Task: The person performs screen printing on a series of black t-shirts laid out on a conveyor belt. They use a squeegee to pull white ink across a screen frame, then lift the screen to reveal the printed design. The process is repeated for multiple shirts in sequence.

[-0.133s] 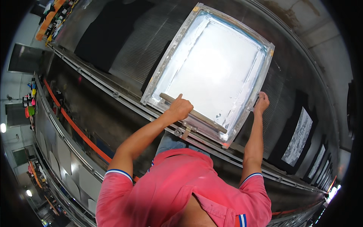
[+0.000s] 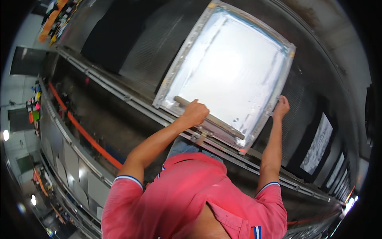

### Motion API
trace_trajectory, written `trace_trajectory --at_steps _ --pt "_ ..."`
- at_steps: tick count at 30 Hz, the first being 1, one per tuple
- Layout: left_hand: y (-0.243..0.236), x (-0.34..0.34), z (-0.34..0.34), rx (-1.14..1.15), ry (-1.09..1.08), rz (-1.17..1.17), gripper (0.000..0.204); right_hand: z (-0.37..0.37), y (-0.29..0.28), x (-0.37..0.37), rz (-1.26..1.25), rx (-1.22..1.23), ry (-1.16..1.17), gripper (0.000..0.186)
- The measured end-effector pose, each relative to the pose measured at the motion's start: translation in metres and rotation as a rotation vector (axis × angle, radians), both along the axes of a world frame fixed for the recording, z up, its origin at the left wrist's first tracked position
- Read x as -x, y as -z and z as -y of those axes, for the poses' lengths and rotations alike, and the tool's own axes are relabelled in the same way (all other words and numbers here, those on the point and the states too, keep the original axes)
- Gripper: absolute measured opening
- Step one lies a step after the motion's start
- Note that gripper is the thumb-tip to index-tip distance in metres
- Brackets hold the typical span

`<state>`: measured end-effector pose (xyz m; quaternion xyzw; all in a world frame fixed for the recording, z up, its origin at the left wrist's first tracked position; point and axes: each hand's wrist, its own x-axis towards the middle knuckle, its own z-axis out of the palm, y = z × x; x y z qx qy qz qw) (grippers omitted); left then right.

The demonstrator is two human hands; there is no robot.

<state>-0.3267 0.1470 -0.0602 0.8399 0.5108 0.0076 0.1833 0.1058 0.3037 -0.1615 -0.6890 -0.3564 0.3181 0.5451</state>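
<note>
Here is the left hand, closed over a long greyish-brown bar, the grip firmly around its middle; the knuckles hide that stretch of it, while both ends stick out clear on either side; the bar lies slantwise across the near end of a big rectangular frame, and that frame sits tilted over the long dark desk; inside it spreads a bright white surface, so washed out by glare that its middle gives up no detail, though smears show along its borders; over on the other side, the right hand is up at the frame's right edge, fingers curled; whether that grip is pinching the edge or only touching it, I cannot tell, for the fingertips are blurred and partly turned away; a dark sliver of cloth peeks out by the left rim, the rest covered; further left lies a black garment, cut off above by the picture's edge; to the right, a black piece with a pale grey print, its pattern too soft to read, and beyond it more such pieces shrink into the fisheye's curve.
</note>
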Motion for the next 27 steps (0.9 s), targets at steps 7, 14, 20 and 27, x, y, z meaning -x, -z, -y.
trace_trajectory --at_steps 7,14,20,27 --pt "0.003 0.009 0.016 -0.043 0.061 0.041 0.012 0.000 0.022 -0.014 0.154 0.066 0.038 0.023" --pt "-0.014 0.028 -0.008 -0.054 -0.060 0.052 0.016 -0.034 -0.027 0.031 0.788 0.240 -0.030 0.030" --pt "-0.307 0.012 -0.417 -0.062 -0.121 0.058 0.010 -0.277 -0.457 0.154 0.518 0.317 -0.993 0.042" --pt "-0.360 0.128 -0.635 -0.150 -0.083 -0.045 0.016 -0.448 -0.445 0.279 1.185 0.194 -0.891 0.021"
